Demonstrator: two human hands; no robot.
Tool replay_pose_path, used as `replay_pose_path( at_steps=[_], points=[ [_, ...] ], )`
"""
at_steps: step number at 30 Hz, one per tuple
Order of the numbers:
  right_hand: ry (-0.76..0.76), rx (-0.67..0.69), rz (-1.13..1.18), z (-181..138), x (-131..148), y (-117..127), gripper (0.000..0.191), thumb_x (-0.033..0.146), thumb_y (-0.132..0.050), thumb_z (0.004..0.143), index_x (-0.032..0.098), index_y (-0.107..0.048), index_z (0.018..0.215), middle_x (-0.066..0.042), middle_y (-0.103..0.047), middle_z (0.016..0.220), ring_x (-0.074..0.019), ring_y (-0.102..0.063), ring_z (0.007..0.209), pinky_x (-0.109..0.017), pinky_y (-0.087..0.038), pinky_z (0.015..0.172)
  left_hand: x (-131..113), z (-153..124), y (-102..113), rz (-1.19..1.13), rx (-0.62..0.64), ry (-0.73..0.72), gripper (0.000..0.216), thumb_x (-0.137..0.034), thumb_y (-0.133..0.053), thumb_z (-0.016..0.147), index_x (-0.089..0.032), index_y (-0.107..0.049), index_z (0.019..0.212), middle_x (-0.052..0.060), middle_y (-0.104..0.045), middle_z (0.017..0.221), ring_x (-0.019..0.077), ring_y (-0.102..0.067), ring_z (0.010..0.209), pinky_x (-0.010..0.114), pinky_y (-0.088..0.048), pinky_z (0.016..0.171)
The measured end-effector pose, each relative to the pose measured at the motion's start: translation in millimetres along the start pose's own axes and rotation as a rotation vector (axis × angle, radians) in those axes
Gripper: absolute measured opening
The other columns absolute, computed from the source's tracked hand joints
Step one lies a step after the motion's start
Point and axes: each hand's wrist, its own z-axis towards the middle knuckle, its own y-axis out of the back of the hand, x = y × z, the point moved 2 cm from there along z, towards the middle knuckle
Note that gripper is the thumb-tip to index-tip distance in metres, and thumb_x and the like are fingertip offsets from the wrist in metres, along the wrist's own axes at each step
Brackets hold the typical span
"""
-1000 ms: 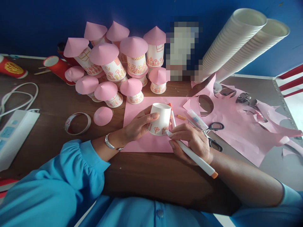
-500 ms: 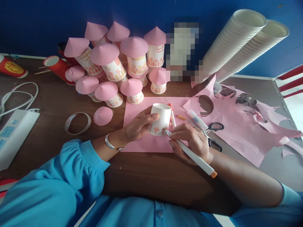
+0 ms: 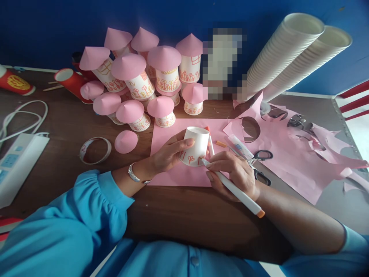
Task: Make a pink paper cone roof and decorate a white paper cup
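A white paper cup (image 3: pixel 197 144) is held by my left hand (image 3: pixel 170 152), its thumb pressed on the cup's side and fingers behind. Red flower outlines run along the cup's lower edge. My right hand (image 3: pixel 233 173) is closed around a white marker (image 3: pixel 239 194) with an orange end; its tip meets the cup near the bottom right. Under the cup lies a pink paper sheet (image 3: pixel 164 175). Just behind the right hand are a second marker (image 3: pixel 211 144) with a red-orange end, a loose orange cap (image 3: pixel 221 143), a glue tube (image 3: pixel 240 147) and scissors (image 3: pixel 263 155).
Several decorated cups with pink cone roofs (image 3: pixel 164 57) stand at the back. Tall stacks of white cups (image 3: pixel 285 50) lean at the right, above pink paper scraps (image 3: pixel 300 165). A tape roll (image 3: pixel 95 151), a pink cone (image 3: pixel 126 141) and a power strip (image 3: pixel 24 165) lie left.
The view has shifted very slightly. Both hands, the cup and the marker keep nearly the same position, with the marker tip still at the cup's lower edge.
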Motion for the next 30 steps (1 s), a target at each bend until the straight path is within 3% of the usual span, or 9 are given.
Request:
replay_pose_path(
  at_steps=[8, 30],
  points=[
    [0.025, -0.006, -0.013, 1.5, 0.4, 0.7, 0.027, 0.005, -0.063, 0.089, 0.022, -0.057, 0.109, -0.002, -0.069, 0.078, -0.0162, -0.069, 0.065, -0.025, -0.056, 0.057, 0.0, -0.7, 0.0, -0.007, 0.030, -0.013, 0.048, -0.051, -0.060, 0.099, -0.015, -0.067, 0.130, 0.016, -0.076, 0.114, 0.0261, -0.074, 0.095, 0.035, -0.058, 0.078],
    [0.025, -0.022, -0.018, 0.8, -0.4, -0.1, 0.018, 0.008, -0.063, 0.092, 0.020, -0.057, 0.104, -0.003, -0.067, 0.077, -0.0156, -0.068, 0.065, -0.026, -0.056, 0.055, 0.1, -0.2, -1.2, -0.010, 0.022, -0.004, 0.048, -0.055, -0.062, 0.098, -0.013, -0.072, 0.118, 0.015, -0.077, 0.103, 0.0246, -0.074, 0.091, 0.031, -0.057, 0.073]
  ],
)
